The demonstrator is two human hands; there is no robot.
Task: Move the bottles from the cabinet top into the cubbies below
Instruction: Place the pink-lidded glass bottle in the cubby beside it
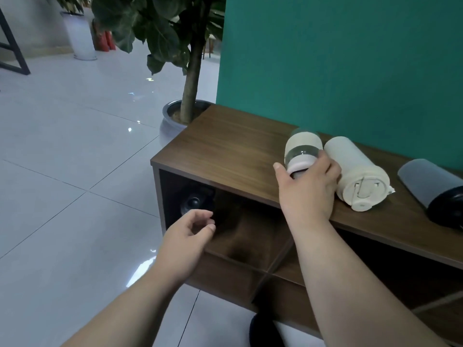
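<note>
We are seeing the wooden cabinet [225,146] filling the right half of the frame, its worktop carrying three bottles lying on their sides. At the far right edge the grey bottle [431,181] is lying; left of it the cream bottle [355,171] is resting. Our right hand [308,189] is wrapping around the clear banded bottle [303,151], which is touching the cream one. In the left cubby [250,229], centre frame, a dark bottle [195,201] is lying. Our left hand [185,236] is hanging loosely curled, gripping nothing, before that cubby.
</note>
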